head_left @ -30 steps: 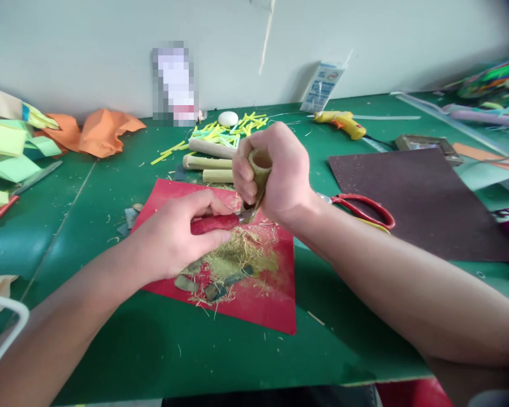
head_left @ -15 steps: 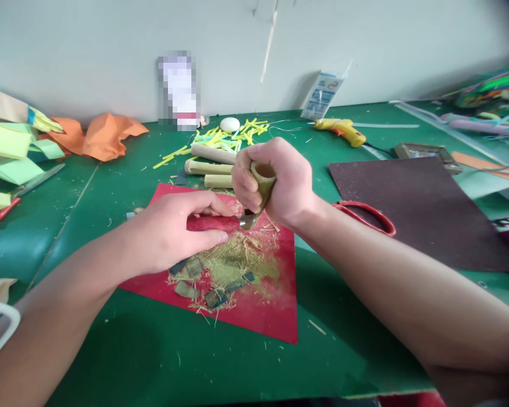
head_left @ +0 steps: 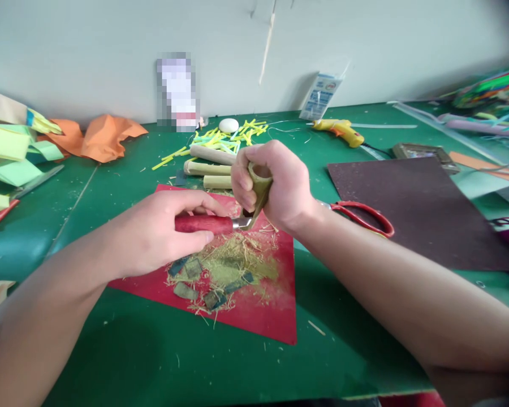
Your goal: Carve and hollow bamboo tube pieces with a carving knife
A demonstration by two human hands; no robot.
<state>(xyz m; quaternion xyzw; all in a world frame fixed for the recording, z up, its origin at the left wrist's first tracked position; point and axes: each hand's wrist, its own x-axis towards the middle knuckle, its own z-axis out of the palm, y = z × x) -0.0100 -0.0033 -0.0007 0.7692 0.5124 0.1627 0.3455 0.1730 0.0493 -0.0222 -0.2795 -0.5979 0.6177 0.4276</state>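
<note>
My left hand is closed around the red wooden handle of a carving knife. Its short metal blade meets the cut lower end of a bamboo tube. Wrapped round that tube is my right hand, a fist with the tube's hollow end facing up; the fingers hide much of it. Under both hands lies a red sheet strewn with bamboo shavings and several small dark pieces, perhaps sandpaper.
Behind my hands lie bamboo lengths, yellow strips and a white egg-shaped thing. Red-handled scissors, a dark brown sheet and a yellow glue gun are on the right. Orange paper and sticky notes sit left.
My left hand has drawn the carving knife slightly left, so more of its metal shows beside the bamboo tube. My right hand keeps its grip. The view has tilted a little.
</note>
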